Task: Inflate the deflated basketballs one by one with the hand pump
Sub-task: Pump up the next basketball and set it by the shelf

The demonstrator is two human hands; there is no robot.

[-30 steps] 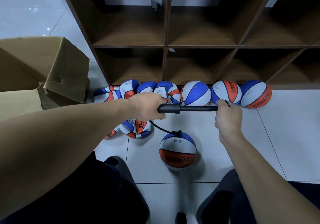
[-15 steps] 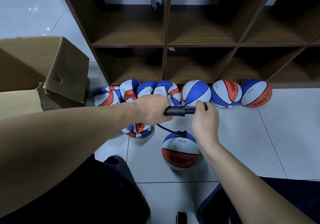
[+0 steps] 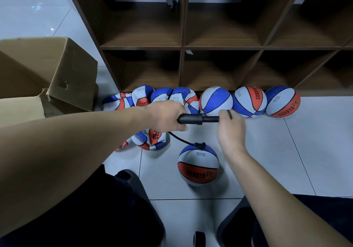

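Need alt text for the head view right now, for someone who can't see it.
The left hand grips the pump barrel and the right hand holds its handle, with a hose running to a round ball on the floor. Three inflated balls and several flat ones line the shelf base.

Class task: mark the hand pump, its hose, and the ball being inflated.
hand pump (image 3: pixel 193 119), head view, black barrel.
hose (image 3: pixel 179 139), head view, mid-curve.
ball being inflated (image 3: pixel 198 167), head view, front panel.

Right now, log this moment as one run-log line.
left hand grips pump barrel | right hand grips handle, pushed in | hose in basketball | three round balls by shelf
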